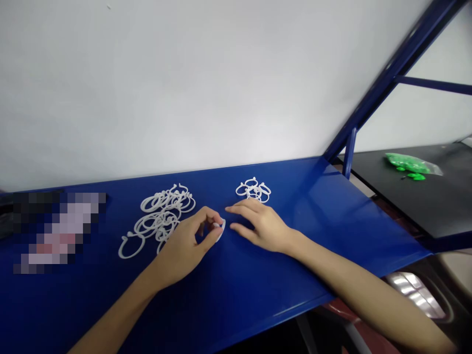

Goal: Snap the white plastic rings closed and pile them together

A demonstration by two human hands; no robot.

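My left hand point(188, 243) is pinched on a white plastic ring point(220, 230) just above the blue table point(332, 221). My right hand point(258, 223) lies close beside it, fingers stretched out toward the ring, holding nothing. A loose pile of several open white rings point(162, 216) lies to the left of my left hand. A smaller cluster of closed white rings point(253, 191) sits just beyond my right hand's fingers.
A white wall rises behind the table. A blue metal frame post point(387, 78) slants up at the right. Beyond it, a black table point(413, 201) carries a bag of green plastic parts point(409, 163). A blurred patch point(59, 231) covers the table's left part.
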